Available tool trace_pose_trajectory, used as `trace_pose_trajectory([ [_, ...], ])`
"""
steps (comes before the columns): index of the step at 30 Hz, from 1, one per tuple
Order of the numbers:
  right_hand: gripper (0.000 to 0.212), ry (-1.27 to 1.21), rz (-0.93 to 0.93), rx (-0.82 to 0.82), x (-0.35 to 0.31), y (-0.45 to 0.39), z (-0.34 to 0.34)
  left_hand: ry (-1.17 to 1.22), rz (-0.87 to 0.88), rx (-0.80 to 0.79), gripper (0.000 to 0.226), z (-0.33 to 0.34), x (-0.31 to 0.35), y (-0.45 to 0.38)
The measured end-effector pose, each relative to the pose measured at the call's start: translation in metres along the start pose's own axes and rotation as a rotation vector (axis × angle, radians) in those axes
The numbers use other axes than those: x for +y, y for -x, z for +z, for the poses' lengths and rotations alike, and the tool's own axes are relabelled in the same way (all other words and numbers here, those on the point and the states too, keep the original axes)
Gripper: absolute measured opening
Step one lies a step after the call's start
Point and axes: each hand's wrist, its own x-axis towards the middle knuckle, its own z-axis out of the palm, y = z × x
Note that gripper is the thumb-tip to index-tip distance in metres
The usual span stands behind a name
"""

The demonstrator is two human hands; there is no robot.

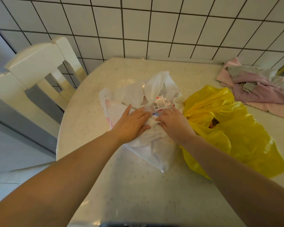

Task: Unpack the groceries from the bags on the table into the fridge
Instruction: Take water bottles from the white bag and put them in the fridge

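On the table (pixel 138 185), beside the yellow bag (pixel 236 128), white bag (pixel 138 92) under both hands, left (pixel 132 122) flat with fingers straight, right (pixel 172 122) pinching a fold: risks tearing thin plastic, or tipping the packet (pixel 160 103) out.

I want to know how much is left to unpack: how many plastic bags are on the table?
2. The white bag lies mid-table under both hands; the yellow bag lies right beside it. The cloths could hide more.
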Motion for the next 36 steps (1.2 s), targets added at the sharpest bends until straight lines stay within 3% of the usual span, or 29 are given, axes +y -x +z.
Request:
trace_pose_trajectory([
  [2, 0.014, -0.069, -0.015, 0.08, -0.006, 0.009, 0.001, 0.029, 0.03, 0.087, 0.057, 0.004, 0.001, 0.008],
  [5, 0.017, -0.21, 0.071, 0.068, -0.015, 0.023, 0.0, 0.073, 0.042, 0.2, 0.042, 0.006, 0.005, 0.017],
  [11, 0.017, -0.25, 0.059, 0.076, -0.023, 0.04, 0.0, 0.109, 0.076, 0.292, 0.018, 0.005, 0.016, 0.032],
  [18, 0.021, -0.279, 0.057, 0.119, -0.044, 0.066, -0.002, 0.104, 0.099, 0.355, 0.019, 0.005, 0.029, 0.064],
  [22, 0.021, -0.3, 0.039, 0.102, -0.053, 0.089, 0.009, 0.086, 0.132, 0.346, 0.031, 0.022, 0.039, 0.088],
  [28, 0.026, -0.24, 0.033, 0.07, -0.058, 0.095, 0.027, -0.005, 0.193, 0.332, 0.024, 0.037, 0.039, 0.097],
  [32, 0.037, -0.185, 0.015, 0.036, -0.062, 0.084, 0.029, -0.029, 0.142, 0.267, 0.048, 0.035, 0.026, 0.098],
  [36, 0.034, -0.208, -0.012, 0.052, -0.065, 0.074, 0.027, -0.052, 0.116, 0.264, 0.042, 0.03, 0.022, 0.101],
])
